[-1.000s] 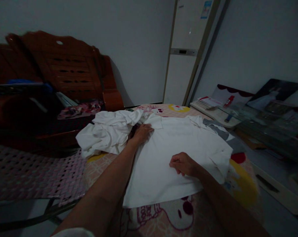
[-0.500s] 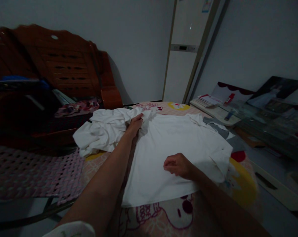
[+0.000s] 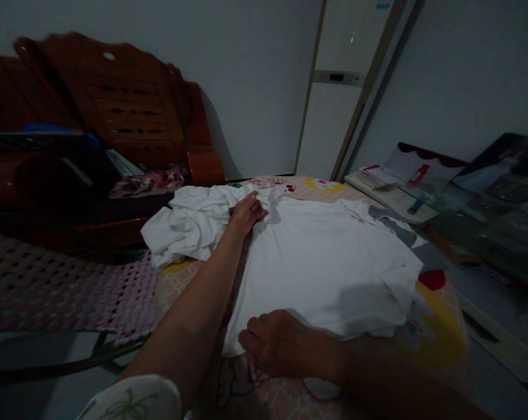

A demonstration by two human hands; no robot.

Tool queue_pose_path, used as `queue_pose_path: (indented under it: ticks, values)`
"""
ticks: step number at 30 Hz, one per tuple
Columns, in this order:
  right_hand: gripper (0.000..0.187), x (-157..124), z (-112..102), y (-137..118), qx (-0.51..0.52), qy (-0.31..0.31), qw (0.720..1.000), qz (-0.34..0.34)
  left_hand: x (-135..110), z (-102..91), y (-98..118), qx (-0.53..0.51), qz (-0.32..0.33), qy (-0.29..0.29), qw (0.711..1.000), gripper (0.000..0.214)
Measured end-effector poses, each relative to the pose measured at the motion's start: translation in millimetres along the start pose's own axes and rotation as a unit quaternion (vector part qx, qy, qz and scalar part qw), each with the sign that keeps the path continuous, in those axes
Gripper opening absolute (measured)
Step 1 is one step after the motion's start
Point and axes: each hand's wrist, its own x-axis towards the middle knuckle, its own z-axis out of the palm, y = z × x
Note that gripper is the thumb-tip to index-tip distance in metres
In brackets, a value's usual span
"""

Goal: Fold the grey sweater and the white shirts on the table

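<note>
A white shirt (image 3: 307, 256) lies spread out over a patterned cover, its hem toward me and its collar end away. At the far left corner of the shirt, near the shoulder, my left hand (image 3: 248, 213) is closed with curled fingers on the fabric. My right hand (image 3: 275, 341) is at the near left corner of the hem, its fingers bent down and closed on the edge; the fingertips are partly hidden. Left of the shirt is a crumpled heap of white cloth (image 3: 193, 221), just behind my left wrist.
The patterned cover (image 3: 176, 297) shows around the shirt. Grey cloth (image 3: 392, 226) lies at its far right. A woven pink seat (image 3: 128, 303) and a wooden chair (image 3: 128, 111) stand left. On the right is a glass-topped stand (image 3: 469, 216) with papers; a tall white unit (image 3: 334, 116) stands behind.
My right hand has moved left and toward me, from above the middle of the shirt to its hem corner. My left hand stays by the shoulder, turned slightly. The view has shifted a little.
</note>
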Motion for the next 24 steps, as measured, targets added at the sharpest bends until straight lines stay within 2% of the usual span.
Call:
queue_pose_path:
  ticks: [3,5,8,10,12,16,19,21,24]
  values:
    - [0.01,2,2,2,0.042,0.014,0.999,0.021,-3,1.0,1,-0.026,-0.003,0.0,1.0,0.01]
    - [0.006,-1,1,10,0.142,0.049,0.985,0.085,-4,1.2,1,-0.029,0.0,-0.002,1.0,0.008]
    - [0.01,-13,-7,29,0.334,0.073,0.92,0.189,-3,4.8,0,-0.029,0.006,-0.013,0.999,0.012]
    - [0.009,-26,-16,45,0.441,0.045,0.871,0.211,-1,12.3,0,-0.026,0.011,-0.022,0.999,0.019]
    - [0.012,-40,-26,60,0.502,0.005,0.841,0.204,5,25.3,1,-0.016,0.016,-0.039,0.999,0.028]
    - [0.018,-64,-38,79,0.563,-0.074,0.802,0.185,22,63.6,-3,0.012,0.03,-0.097,0.995,0.044]
    - [0.024,-74,-41,88,0.596,-0.125,0.767,0.2,34,92.7,-15,0.041,0.026,-0.127,0.991,0.051]
    - [0.029,-81,-40,94,0.598,-0.135,0.756,0.226,39,106.8,-28,0.071,0.011,-0.134,0.988,0.054]
    - [0.032,-89,-40,104,0.589,-0.125,0.757,0.255,40,117.1,-49,0.124,-0.018,-0.127,0.984,0.058]
